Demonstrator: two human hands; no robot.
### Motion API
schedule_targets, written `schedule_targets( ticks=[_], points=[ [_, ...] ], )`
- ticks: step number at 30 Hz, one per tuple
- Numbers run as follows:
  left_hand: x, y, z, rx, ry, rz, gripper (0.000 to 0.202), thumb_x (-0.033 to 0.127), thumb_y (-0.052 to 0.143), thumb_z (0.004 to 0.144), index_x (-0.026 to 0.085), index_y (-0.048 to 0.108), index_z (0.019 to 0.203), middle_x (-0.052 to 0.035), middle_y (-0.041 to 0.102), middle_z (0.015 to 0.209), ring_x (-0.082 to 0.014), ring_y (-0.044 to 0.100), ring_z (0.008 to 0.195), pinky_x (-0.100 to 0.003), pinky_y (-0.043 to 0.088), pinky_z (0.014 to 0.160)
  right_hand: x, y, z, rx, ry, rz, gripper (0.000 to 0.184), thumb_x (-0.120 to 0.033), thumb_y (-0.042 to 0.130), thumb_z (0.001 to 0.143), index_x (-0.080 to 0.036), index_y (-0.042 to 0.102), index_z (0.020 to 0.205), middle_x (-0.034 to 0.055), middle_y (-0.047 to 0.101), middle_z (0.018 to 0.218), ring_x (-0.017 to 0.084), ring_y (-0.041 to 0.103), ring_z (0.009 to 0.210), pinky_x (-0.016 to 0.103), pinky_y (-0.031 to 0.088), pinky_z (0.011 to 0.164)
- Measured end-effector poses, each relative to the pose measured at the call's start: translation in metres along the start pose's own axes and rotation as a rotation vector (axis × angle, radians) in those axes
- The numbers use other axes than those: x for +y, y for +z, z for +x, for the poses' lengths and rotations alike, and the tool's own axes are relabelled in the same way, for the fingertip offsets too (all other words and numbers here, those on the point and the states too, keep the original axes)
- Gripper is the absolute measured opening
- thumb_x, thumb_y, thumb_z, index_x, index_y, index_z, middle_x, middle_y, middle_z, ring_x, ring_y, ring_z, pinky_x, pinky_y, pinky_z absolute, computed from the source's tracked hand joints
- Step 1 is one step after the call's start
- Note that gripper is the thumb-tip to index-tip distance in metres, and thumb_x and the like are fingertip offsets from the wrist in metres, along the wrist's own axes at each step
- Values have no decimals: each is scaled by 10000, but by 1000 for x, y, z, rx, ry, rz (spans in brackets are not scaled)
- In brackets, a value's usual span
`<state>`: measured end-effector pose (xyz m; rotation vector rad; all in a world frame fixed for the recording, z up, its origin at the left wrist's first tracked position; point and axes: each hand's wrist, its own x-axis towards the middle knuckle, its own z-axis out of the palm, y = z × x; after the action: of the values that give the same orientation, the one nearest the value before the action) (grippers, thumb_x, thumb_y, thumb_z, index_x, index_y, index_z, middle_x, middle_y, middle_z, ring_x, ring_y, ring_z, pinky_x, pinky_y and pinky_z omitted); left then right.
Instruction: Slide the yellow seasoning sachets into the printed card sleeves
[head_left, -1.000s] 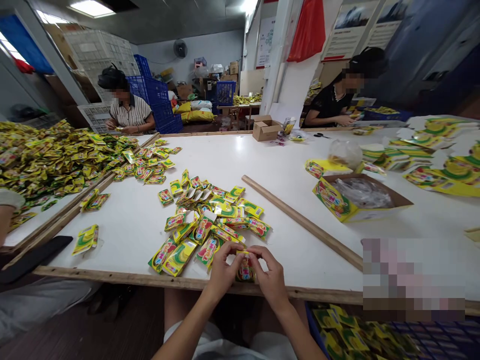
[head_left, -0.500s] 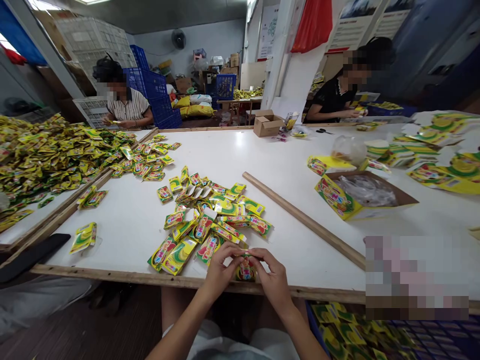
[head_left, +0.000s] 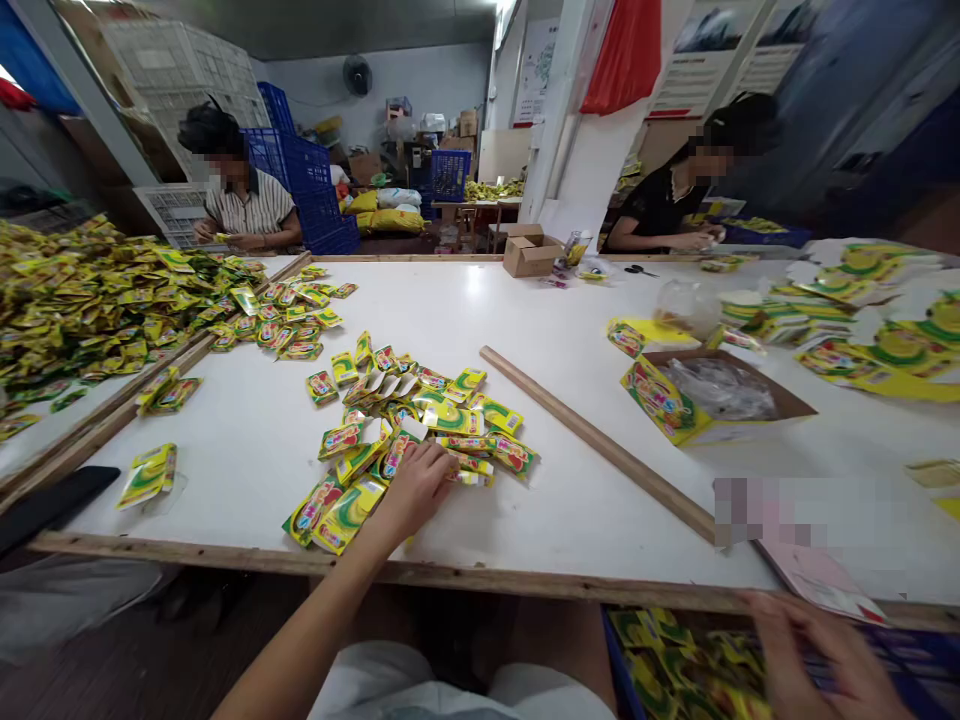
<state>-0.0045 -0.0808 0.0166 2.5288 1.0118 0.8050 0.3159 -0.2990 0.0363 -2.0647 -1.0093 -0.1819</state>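
Observation:
In the head view, my left hand (head_left: 420,487) reaches into a heap of small yellow-green printed cardboard boxes (head_left: 352,515). Its fingers are curled down onto a small box in the heap, and the fingertips are partly hidden. At the lower right, my right hand (head_left: 814,660) is over a blue plastic crate (head_left: 611,650) beneath the table edge. That hand is somewhat blurred; its fingers are extended and nothing shows between them. Similar yellow-green packs (head_left: 660,660) lie inside the crate.
A wooden strip (head_left: 600,445) lies across the white table (head_left: 555,520). To its right stands an open display box (head_left: 675,400) with clear plastic inside. A large pile of packs (head_left: 97,310) lies left, behind a wooden edge. Two people (head_left: 251,205) (head_left: 667,205) sit across the table.
Both hands were together on a small box at the table's front edge. They have parted: the left moved onto the heap, the right down over the crate, without that box showing in it.

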Motion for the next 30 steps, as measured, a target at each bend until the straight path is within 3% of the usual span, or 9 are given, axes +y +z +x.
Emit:
schedule_targets(
  ticks=[2, 5, 8, 11, 18, 22, 26, 28, 30],
  points=[
    [11, -2, 0, 125, -78, -184, 131, 154, 598, 824, 202, 567, 941, -53, 604, 933, -213, 564, 886, -340, 449, 796, -23, 18, -14, -80, 64, 146, 387, -595, 513, 815, -233, 643, 853, 101, 668, 909, 301, 617, 884, 456, 458, 858],
    [33, 4, -9, 273, -228, -546, 216, 211, 608, 842, 204, 501, 1029, -30, 594, 903, -166, 579, 790, -289, 477, 733, -68, 60, -37, -220, -9, 406, 297, -487, 554, 844, -214, 633, 928, 75, 667, 948, 245, 624, 866, 375, 490, 814],
    [52, 20, -25, 225, -288, -831, 311, 223, 595, 864, 226, 444, 1136, -16, 613, 898, -154, 607, 788, -285, 498, 746, -100, 100, -52, -389, -96, 643, 272, -403, 563, 873, -225, 590, 1077, 80, 648, 1072, 217, 631, 915, 339, 512, 816],
    [57, 34, -39, 160, -345, -943, 314, 243, 587, 876, 235, 465, 1166, -23, 623, 931, -163, 621, 837, -292, 508, 766, -108, 126, -56, -497, -103, 756, 269, -364, 581, 877, -235, 560, 1112, 68, 648, 1056, 200, 643, 905, 320, 527, 806],
    [46, 40, -45, 112, -427, -972, 383, 286, 607, 867, 234, 502, 1232, -43, 614, 986, -166, 622, 847, -257, 504, 704, -99, 144, -46, -623, -86, 817, 298, -395, 585, 872, -215, 582, 1109, 68, 664, 996, 211, 639, 907, 326, 527, 814],
    [38, 44, -43, 110, -427, -1008, 284, 297, 625, 851, 209, 578, 1117, -52, 622, 996, -175, 627, 853, -271, 514, 723, -106, 147, -37, -696, -133, 784, 246, -399, 561, 882, -195, 630, 1001, 68, 684, 932, 215, 646, 844, 325, 521, 781],
    [34, 44, -36, 198, -394, -1040, 165, 288, 640, 837, 184, 610, 961, -67, 615, 1034, -207, 613, 972, -299, 509, 818, -115, 153, -30, -667, -201, 768, 206, -381, 550, 889, -200, 650, 893, 64, 680, 917, 222, 638, 874, 322, 506, 791],
    [34, 44, -33, 238, -385, -1075, 188, 270, 641, 836, 200, 589, 1002, -60, 624, 1037, -201, 617, 976, -309, 503, 846, -117, 158, -30, -632, -194, 790, 192, -375, 557, 884, -206, 643, 910, 64, 680, 919, 225, 638, 895, 325, 506, 796],
    [34, 44, -32, 247, -392, -1127, 340, 249, 649, 831, 237, 520, 1145, -48, 641, 1028, -190, 632, 945, -323, 504, 854, -115, 163, -32, -630, -147, 839, 222, -367, 575, 874, -214, 607, 1032, 65, 686, 943, 221, 648, 893, 329, 515, 792]
  ],
)
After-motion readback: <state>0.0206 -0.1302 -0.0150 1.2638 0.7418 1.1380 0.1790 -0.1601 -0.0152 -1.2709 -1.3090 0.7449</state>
